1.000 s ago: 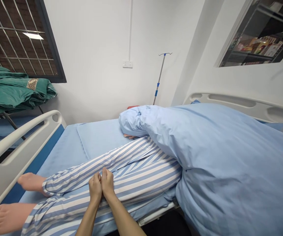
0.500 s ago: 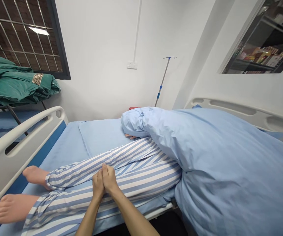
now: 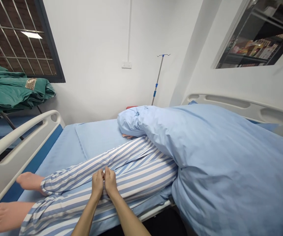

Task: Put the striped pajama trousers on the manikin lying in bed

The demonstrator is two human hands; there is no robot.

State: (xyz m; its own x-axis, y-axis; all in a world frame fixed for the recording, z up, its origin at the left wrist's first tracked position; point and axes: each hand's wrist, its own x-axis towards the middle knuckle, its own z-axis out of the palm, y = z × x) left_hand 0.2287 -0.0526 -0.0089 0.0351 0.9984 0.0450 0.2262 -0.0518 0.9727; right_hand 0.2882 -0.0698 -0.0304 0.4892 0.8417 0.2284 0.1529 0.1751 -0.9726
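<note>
My left hand point(image 3: 97, 183) and my right hand point(image 3: 110, 181) are curled into fists side by side, thumbs uppermost, with a narrow gap between their upper parts. Nothing shows in either one. Below them are the blue-and-white striped trousers point(image 3: 143, 175) of a figure lying on its back, perhaps a manikin; whether my hands touch the cloth, I cannot tell. Two bare feet point(image 3: 10, 214) stick out at the left. A light blue quilt point(image 3: 205, 144) is bunched over the figure's upper body, and a few fingertips point(image 3: 127, 136) peek out from under its edge.
The bed's footboard point(image 3: 21, 134) stands at the left and its headboard point(image 3: 230, 100) at the right. Behind the bed rises an IV pole point(image 3: 158, 77) near a wall socket point(image 3: 126, 65). Green folded cloth point(image 3: 13, 90) lies at the far left, below a barred window point(image 3: 18, 36).
My fists have drawn slightly apart at the top; before, they were pressed together. The view has shifted a little, moving most of the room leftward. Quilt and legs lie as before.
</note>
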